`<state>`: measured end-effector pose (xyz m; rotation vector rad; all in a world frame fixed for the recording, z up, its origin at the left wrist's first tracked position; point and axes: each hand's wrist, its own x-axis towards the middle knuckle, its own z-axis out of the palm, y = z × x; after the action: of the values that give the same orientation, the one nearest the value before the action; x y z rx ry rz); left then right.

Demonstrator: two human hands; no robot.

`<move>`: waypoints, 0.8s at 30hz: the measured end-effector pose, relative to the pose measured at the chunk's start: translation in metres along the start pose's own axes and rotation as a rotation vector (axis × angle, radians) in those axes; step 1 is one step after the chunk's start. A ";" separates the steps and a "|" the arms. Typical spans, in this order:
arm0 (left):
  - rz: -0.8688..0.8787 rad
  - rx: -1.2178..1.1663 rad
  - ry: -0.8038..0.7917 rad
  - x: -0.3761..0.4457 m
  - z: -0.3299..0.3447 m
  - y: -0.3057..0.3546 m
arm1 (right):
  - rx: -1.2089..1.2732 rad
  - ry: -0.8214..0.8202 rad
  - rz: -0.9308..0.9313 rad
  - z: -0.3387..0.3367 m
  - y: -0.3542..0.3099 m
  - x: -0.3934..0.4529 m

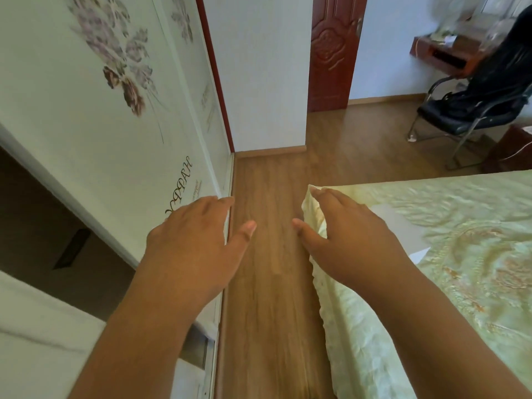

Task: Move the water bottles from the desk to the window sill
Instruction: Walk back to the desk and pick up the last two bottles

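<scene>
A wooden floor (267,254) runs ahead between a white wardrobe (95,116) printed with flowers on the left and a bed under a pale green cover (460,254) on the right. Far off at the upper right stand a red-brown desk (440,53) and a black chair (472,105); any water bottles on the desk are too blurred to tell. The left hand (193,243) and right hand (351,240) hang apart, palms down, fingers straight, holding nothing
</scene>
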<state>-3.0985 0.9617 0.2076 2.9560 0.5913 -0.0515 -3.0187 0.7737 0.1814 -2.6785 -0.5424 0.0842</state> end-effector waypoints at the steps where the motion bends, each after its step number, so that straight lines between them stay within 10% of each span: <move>1: 0.001 -0.006 0.003 0.007 0.001 0.007 | -0.006 -0.001 -0.007 -0.003 0.005 0.009; 24: 0.106 -0.095 -0.009 0.193 0.021 0.033 | -0.059 -0.015 0.069 0.002 0.045 0.178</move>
<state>-2.9074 1.0022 0.1793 2.8872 0.4221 -0.0262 -2.8384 0.8055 0.1654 -2.7560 -0.4638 0.1098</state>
